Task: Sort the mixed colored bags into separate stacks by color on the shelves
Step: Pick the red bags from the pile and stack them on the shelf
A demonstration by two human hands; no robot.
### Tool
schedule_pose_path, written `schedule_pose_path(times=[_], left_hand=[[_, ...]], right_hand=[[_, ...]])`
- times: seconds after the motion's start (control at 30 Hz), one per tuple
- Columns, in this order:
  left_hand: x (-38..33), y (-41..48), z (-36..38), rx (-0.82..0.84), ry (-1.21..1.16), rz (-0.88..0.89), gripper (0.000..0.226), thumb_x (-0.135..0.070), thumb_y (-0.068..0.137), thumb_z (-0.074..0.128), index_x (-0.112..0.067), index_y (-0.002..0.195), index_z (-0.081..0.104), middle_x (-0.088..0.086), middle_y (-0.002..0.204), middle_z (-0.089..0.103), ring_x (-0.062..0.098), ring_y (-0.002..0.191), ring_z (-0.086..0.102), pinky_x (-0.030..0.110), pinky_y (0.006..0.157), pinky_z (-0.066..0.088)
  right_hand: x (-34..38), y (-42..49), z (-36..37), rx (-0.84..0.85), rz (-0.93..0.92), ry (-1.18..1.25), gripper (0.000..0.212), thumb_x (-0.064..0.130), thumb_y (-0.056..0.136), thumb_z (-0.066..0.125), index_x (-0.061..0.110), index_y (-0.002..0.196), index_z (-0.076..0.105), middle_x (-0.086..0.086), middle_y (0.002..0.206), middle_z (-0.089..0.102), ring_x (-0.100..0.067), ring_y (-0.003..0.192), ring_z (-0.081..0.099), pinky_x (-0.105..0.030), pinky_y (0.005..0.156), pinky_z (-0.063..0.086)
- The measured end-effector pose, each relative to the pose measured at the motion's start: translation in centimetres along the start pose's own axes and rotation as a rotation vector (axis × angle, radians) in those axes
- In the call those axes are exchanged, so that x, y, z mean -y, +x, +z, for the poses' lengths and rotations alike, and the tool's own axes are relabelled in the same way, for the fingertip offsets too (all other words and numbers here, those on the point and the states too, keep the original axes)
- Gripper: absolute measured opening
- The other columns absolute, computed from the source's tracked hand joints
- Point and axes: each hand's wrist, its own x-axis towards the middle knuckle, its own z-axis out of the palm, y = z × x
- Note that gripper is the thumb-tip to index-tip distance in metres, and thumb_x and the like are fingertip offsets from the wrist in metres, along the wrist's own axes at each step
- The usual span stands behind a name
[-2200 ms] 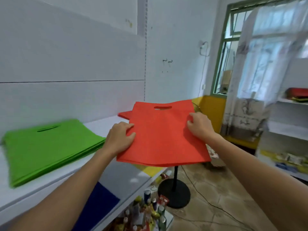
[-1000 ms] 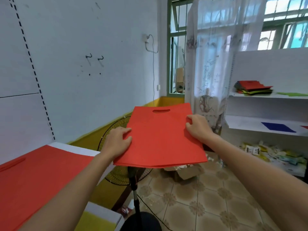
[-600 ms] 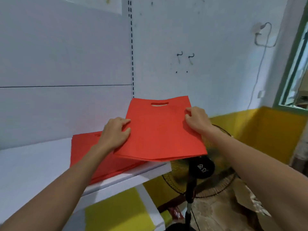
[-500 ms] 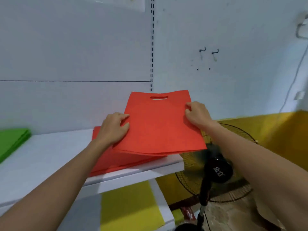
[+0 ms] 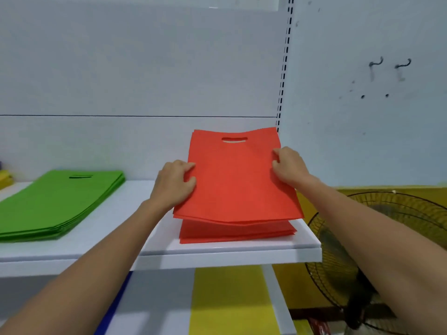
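I hold a thin bundle of red bags (image 5: 235, 180) flat, with its handle slot pointing away from me. My left hand (image 5: 174, 183) grips its left edge and my right hand (image 5: 287, 166) grips its right edge. The bundle hovers just above a stack of red bags (image 5: 237, 232) lying on the right end of the white shelf (image 5: 145, 247). A stack of green bags (image 5: 55, 204) lies on the same shelf at the left.
On the lower shelf lie a yellow bag (image 5: 229, 301) and a blue bag (image 5: 108, 317). A standing fan (image 5: 362, 259) is at the right below the shelf end. A yellow object (image 5: 4, 178) peeks in at the far left edge.
I turned back from the window side to the shelf. The red bundle in both hands has moved over the red stack, and the green stack has come into view.
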Motion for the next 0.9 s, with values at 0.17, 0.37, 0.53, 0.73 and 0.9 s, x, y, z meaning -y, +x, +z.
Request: schedule_pose_path(times=[0.17,0.37,0.53,0.73,0.9], left_hand=[[0.6,-1.0,2.6,0.09,0.073,-0.028,0.045,-0.02,0.086,0.053,-0.015,0.131,0.053,0.008,0.131,0.054,0.029,0.119,0.046,0.039,0.102,0.037],[1.0,-2.0,5.3,0.522,0.273,-0.192,0.062,-0.04,0.089,0.048,-0.016,0.142,0.026,0.012,0.142,0.031,0.032,0.13,0.028,0.04,0.104,0.031],[2.3,-1.8,6.5,0.506,0.255,-0.266,0.05,-0.048,0.087,0.05,-0.016,0.125,0.049,0.014,0.128,0.048,0.032,0.118,0.044,0.037,0.096,0.039],[2.5,-2.2,7.2,0.383,0.197,-0.28,0.029,-0.039,0.087,0.048,-0.013,0.097,0.056,0.013,0.112,0.056,0.031,0.103,0.05,0.036,0.082,0.042],[2.9,-2.9,5.9,0.321,0.087,-0.286,0.049,-0.042,0.089,0.049,-0.017,0.131,0.047,0.008,0.129,0.053,0.029,0.118,0.047,0.039,0.097,0.041]], right_hand=[[-0.9,-1.7,2.9,0.069,0.036,0.009,0.013,-0.002,0.081,0.038,0.005,0.088,0.048,-0.02,0.102,0.055,-0.038,0.096,0.053,-0.041,0.079,0.042],[-2.5,-3.7,6.6,0.493,0.211,-0.046,0.056,0.025,0.09,0.046,0.019,0.143,0.028,-0.015,0.142,0.034,-0.037,0.131,0.032,-0.048,0.105,0.034],[-3.1,-4.6,7.3,0.404,0.256,-0.101,0.034,0.034,0.093,0.041,0.012,0.118,0.048,-0.013,0.126,0.052,-0.033,0.12,0.043,-0.044,0.097,0.037],[-2.5,-4.8,7.6,0.433,0.237,-0.076,0.034,0.031,0.092,0.04,0.013,0.119,0.049,-0.012,0.126,0.052,-0.032,0.123,0.039,-0.046,0.097,0.033],[-1.5,-4.7,6.7,0.372,0.211,-0.136,0.035,0.028,0.094,0.038,0.008,0.121,0.047,-0.016,0.128,0.048,-0.035,0.123,0.037,-0.047,0.096,0.034]])
